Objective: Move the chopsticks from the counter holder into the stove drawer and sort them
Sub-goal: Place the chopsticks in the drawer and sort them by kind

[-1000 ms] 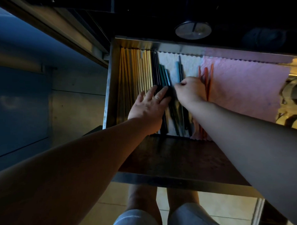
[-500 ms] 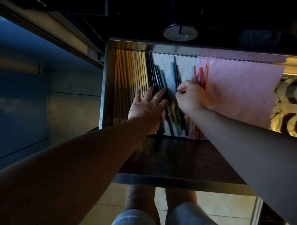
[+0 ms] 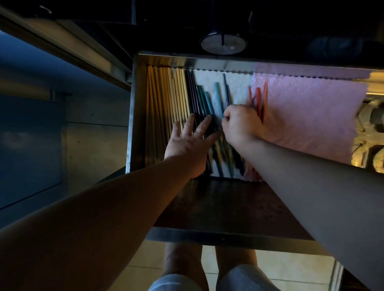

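Chopsticks (image 3: 201, 102) under both hands (image 3: 191, 143)

Both bare forearms reach forward from the lower corners, converging; the left hand (image 3: 190, 143) lies flat, palm down, fingers spread and extended, a ring on one finger; the right hand (image 3: 239, 125) is curled into a loose fist, fingertips pinched together, just beside the left.

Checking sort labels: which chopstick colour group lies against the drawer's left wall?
The yellow wooden chopsticks, packed against the drawer's left wall. The black and teal chopsticks lie further right; the orange ones lie furthest right.
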Action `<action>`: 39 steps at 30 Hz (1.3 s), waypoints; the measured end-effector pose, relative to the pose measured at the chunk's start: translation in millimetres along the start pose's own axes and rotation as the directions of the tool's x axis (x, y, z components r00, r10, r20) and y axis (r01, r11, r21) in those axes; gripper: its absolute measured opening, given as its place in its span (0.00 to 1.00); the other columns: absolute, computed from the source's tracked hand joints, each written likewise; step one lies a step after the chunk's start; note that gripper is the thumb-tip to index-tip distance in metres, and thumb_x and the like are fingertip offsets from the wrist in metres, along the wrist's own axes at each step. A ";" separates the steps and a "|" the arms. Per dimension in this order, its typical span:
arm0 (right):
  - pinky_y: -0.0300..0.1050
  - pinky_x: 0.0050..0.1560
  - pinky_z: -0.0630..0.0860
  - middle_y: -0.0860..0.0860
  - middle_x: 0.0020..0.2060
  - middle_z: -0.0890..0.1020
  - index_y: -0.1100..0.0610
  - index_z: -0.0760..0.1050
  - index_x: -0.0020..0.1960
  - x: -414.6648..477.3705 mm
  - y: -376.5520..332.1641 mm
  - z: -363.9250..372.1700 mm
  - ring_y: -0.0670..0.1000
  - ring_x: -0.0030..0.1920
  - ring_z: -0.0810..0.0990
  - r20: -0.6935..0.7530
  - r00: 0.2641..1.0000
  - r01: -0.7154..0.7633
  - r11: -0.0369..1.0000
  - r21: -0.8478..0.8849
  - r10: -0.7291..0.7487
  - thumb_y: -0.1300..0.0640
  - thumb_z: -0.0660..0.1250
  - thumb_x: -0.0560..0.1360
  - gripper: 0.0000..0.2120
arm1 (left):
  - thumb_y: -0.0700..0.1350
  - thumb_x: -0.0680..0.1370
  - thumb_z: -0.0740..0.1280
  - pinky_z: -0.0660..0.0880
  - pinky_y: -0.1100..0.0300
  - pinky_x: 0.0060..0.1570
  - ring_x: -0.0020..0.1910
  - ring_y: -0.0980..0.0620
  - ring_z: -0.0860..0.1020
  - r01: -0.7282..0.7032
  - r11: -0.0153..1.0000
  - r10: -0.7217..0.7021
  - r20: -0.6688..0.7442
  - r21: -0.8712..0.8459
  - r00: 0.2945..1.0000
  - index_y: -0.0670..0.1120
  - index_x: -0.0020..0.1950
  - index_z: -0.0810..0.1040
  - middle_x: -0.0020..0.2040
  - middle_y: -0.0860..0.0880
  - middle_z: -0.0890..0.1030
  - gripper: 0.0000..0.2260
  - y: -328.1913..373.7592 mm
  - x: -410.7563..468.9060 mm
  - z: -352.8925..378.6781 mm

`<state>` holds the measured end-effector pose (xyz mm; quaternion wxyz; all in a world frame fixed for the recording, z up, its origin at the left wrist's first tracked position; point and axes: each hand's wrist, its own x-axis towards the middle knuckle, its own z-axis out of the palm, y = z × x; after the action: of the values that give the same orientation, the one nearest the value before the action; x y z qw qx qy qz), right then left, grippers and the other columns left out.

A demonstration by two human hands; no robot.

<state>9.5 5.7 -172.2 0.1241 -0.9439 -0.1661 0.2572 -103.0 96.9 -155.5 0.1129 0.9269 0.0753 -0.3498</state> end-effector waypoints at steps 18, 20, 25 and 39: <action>0.45 0.56 0.76 0.53 0.53 0.83 0.55 0.79 0.55 5.6 4.4 0.1 0.55 0.56 0.80 0.057 0.993 -0.116 0.981 0.153 0.108 0.57 0.64 0.73 0.12 | 0.44 0.78 0.62 0.39 0.40 0.73 0.78 0.45 0.37 -0.024 0.998 0.022 -0.027 -0.065 0.999 0.61 0.79 0.43 0.80 0.52 0.36 0.37 3.7 3.5 1.2; 0.44 0.56 0.76 0.54 0.51 0.84 0.56 0.80 0.52 7.3 0.8 -0.4 0.55 0.54 0.81 0.074 0.991 -0.125 0.973 0.196 0.112 0.57 0.64 0.72 0.11 | 0.43 0.78 0.61 0.41 0.40 0.74 0.78 0.46 0.37 -0.033 0.996 0.032 -0.025 -0.080 0.999 0.60 0.79 0.43 0.80 0.52 0.36 0.36 1.7 1.7 0.8; 0.38 0.52 0.73 0.51 0.51 0.84 0.53 0.80 0.52 6.7 2.1 -0.5 0.53 0.53 0.81 0.092 0.986 -0.157 0.962 0.224 0.140 0.56 0.63 0.73 0.10 | 0.43 0.78 0.61 0.44 0.40 0.76 0.78 0.47 0.36 -0.037 0.994 0.038 0.005 -0.098 0.999 0.59 0.79 0.42 0.79 0.52 0.35 0.37 -0.9 -0.5 -0.8; 0.35 0.53 0.71 0.54 0.57 0.82 0.55 0.80 0.55 -2.0 31.7 -10.3 0.53 0.57 0.80 0.075 0.990 -0.140 0.936 0.323 0.122 0.61 0.63 0.74 0.11 | 0.42 0.77 0.61 0.37 0.46 0.71 0.78 0.47 0.38 0.011 0.996 -0.014 -0.042 -0.088 0.999 0.57 0.79 0.46 0.80 0.51 0.38 0.35 16.6 5.2 -3.7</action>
<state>21.1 -25.5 -172.8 0.2572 -0.9117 -0.0611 0.3143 -93.2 82.2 -153.6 0.1498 0.9278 0.0988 -0.3272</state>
